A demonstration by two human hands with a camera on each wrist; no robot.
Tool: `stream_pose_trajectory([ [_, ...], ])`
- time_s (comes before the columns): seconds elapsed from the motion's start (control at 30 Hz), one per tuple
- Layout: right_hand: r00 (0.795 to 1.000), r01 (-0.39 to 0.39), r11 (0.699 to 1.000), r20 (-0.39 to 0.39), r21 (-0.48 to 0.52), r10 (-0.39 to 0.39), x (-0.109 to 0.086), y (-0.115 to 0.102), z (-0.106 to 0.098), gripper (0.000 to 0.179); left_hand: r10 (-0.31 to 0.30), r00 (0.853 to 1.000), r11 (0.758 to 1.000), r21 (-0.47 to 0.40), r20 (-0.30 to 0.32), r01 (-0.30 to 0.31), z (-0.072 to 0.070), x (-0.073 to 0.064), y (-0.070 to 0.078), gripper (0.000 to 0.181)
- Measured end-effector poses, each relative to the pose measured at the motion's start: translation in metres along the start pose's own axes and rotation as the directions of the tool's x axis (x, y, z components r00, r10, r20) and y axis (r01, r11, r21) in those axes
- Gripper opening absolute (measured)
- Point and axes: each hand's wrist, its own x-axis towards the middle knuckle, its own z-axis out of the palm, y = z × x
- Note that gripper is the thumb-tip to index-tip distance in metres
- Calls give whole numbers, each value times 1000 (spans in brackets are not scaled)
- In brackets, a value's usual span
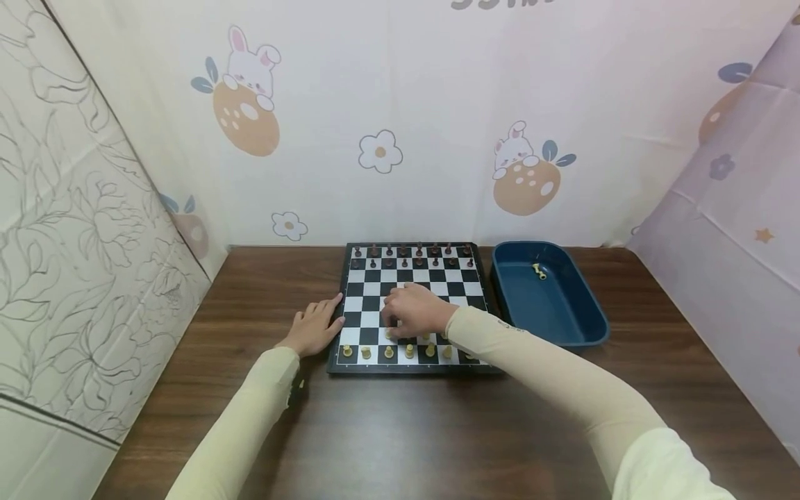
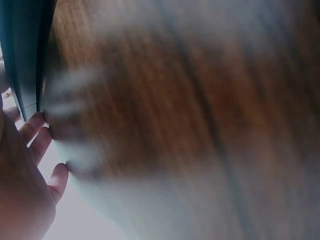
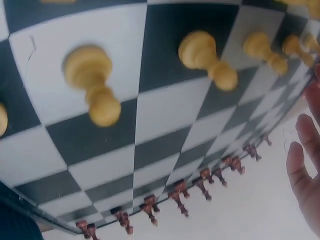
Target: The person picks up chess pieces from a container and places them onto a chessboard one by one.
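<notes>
A chessboard [image 1: 378, 288] lies on the wooden table with red-brown pieces [image 1: 403, 255] in two rows along its far side. My left hand [image 1: 312, 328] rests at the board's left edge, fingers extended and fingertips at the frame. Over the near half of the board, my right hand [image 1: 415, 310] reaches in from the right with bent fingers. Its thumb and fingertips are down at a pale yellow pawn [image 1: 389, 335], which they appear to pinch. More yellow pawns [image 3: 92, 85] stand in that row, in the right wrist view. Behind them sits a row of yellow back-rank pieces [image 1: 409, 351].
A blue tray [image 1: 584, 298] stands on the table right of the board and holds two small yellow pieces [image 1: 539, 271]. A printed cloth wall [image 1: 437, 104] rises right behind the table, and further walls close in on both sides.
</notes>
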Motion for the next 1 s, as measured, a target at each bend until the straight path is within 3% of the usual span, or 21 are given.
stream_pose_trajectory([
  [0.2, 998, -38, 999, -57, -26, 37, -16, 18, -18, 14, -2, 1000, 1000, -5, 2, 2, 1, -1, 1, 61],
  [0.43, 979, -191, 981, -76, -38, 188, -50, 53, -27, 15, 1, 1000, 1000, 4, 2, -1, 0, -1, 1, 62],
  [0.67, 924, -378, 926, -71, -16, 376, -88, 93, -33, 11, 3, 1000, 1000, 15, 4, -3, -2, 0, 2, 62],
  [0.87, 871, -481, 876, -107, 7, 479, -115, 131, -35, 8, 4, 1000, 1000, 23, 3, -4, -2, 2, 3, 62],
  [1.0, 828, -552, 833, -92, 32, 552, -132, 154, -29, 10, -4, 1000, 1000, 25, 9, 4, 1, 2, 1, 63],
])
